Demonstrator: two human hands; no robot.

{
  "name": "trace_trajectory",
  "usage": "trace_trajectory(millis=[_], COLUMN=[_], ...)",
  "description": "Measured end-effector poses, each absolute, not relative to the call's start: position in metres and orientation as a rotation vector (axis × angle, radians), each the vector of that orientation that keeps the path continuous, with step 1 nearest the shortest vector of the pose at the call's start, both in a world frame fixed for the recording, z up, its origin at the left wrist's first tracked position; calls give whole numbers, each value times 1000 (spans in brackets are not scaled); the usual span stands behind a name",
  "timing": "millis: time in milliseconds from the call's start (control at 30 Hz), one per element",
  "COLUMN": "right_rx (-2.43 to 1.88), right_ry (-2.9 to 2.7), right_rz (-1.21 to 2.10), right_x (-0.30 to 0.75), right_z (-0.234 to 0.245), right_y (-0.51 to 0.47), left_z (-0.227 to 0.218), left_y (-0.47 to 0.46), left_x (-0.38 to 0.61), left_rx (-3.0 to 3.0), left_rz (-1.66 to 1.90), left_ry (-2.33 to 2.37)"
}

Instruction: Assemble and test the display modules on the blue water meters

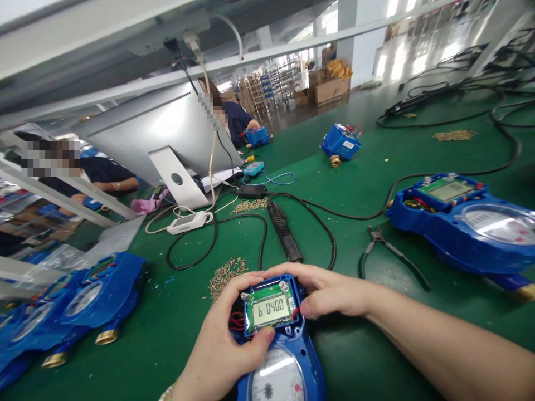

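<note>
A blue water meter [312, 362] lies at the bottom middle, with its electronics compartment uncovered. Inside that compartment sits a green circuit board [252, 298] whose LCD screen [271, 309] reads "b 0400". My left hand [223, 331] grips the meter's left side, the thumb pressing at the board's lower edge. Wrapped round the upper right corner is my right hand [328, 289], its thumb beside the red wires at the board's edge. Red wires also show to the left of the board. The meter's round dial is partly cut off by the frame.
Several blue meters [104, 292] stand at left; another [443, 223] is at right near pliers [378, 236]. A black electric screwdriver [284, 234] and screw piles [228, 275] lie ahead. Cables cross the green table. Behind the monitor [142, 133], two people handle meters.
</note>
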State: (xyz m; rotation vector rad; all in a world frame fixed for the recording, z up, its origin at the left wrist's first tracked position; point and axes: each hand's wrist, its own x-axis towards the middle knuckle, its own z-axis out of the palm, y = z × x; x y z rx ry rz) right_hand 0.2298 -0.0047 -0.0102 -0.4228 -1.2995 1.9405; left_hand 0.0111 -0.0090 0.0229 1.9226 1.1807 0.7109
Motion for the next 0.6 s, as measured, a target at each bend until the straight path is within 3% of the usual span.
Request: trace_trajectory(millis=[600], right_rx=[-712], right_ry=[-1287], right_rz=[1796], right_x=[221], right_z=[0], right_y=[-16], left_z=[29], left_y=[-14], left_x=[19], left_rx=[1932], left_rz=[693], left_ry=[1206])
